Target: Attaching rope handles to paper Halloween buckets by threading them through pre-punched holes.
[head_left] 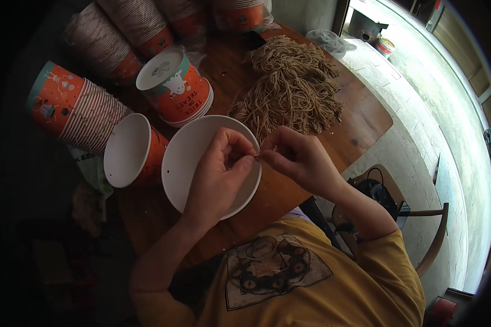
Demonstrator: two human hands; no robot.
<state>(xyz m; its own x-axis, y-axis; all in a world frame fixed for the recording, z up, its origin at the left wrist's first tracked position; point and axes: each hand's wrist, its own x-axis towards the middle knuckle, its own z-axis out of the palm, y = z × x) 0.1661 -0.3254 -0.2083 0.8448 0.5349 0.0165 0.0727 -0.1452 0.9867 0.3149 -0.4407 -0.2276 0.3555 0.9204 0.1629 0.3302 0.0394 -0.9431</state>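
Observation:
A white-lined paper bucket faces me with its mouth up, a small dark hole in its inner wall. Over its right rim my left hand and my right hand meet, fingertips pinched together. Between them shows a thin tan strand, seemingly the end of a cord; most of it is hidden by the fingers. Just beyond the hands lies a big heap of tan cords. Left of the bucket, a second bucket, orange outside, lies tilted with a hole near its rim.
Upside-down nested orange buckets stand behind the open one. A long stack of buckets leans at the left, with plastic-wrapped stacks at the back. The wooden table ends at the right, near a wooden chair holding a black bag.

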